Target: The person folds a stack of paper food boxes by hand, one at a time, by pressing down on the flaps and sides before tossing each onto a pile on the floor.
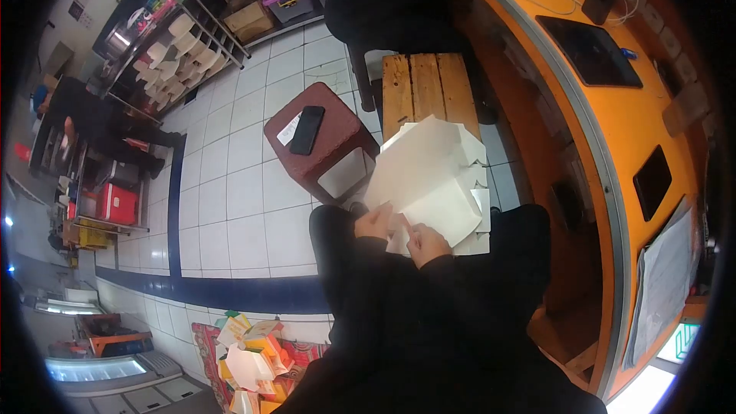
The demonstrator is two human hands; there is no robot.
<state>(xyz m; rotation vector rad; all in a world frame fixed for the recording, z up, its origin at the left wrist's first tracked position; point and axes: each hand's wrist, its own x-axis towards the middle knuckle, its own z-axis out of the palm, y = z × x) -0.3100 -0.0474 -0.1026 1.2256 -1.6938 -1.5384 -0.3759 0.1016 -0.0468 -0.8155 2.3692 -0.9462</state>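
Observation:
In the head view a white cardboard box blank lies partly folded in front of me, with a raised panel on its left side. My left hand pinches its near left corner. Close beside it, my right hand grips the near edge, fingers closed on the card. Under this blank, more flat white blanks are stacked, their notched edges sticking out to the right. The stack rests on a wooden bench and reaches over my lap.
Left of the bench is a dark red stool with a phone on it. An orange counter runs along the right, holding a tablet. Folded orange-and-white boxes lie on a red mat. Two people in dark clothes are nearby.

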